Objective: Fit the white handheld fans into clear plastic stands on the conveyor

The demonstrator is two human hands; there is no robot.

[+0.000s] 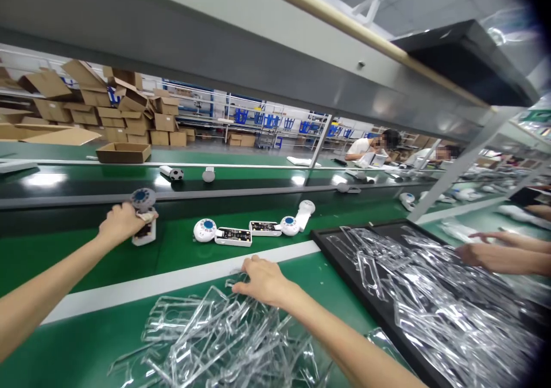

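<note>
Left hand [120,224] closes its fingers on a white device [146,236] with a blue-centred head, above the green bench [86,342]; rightward lie more white devices [235,237]. Nearer, the half-curled right hand [263,279] meets heaped clear plastic pieces [232,330], its hold unclear; then a black tray [348,287].
</note>
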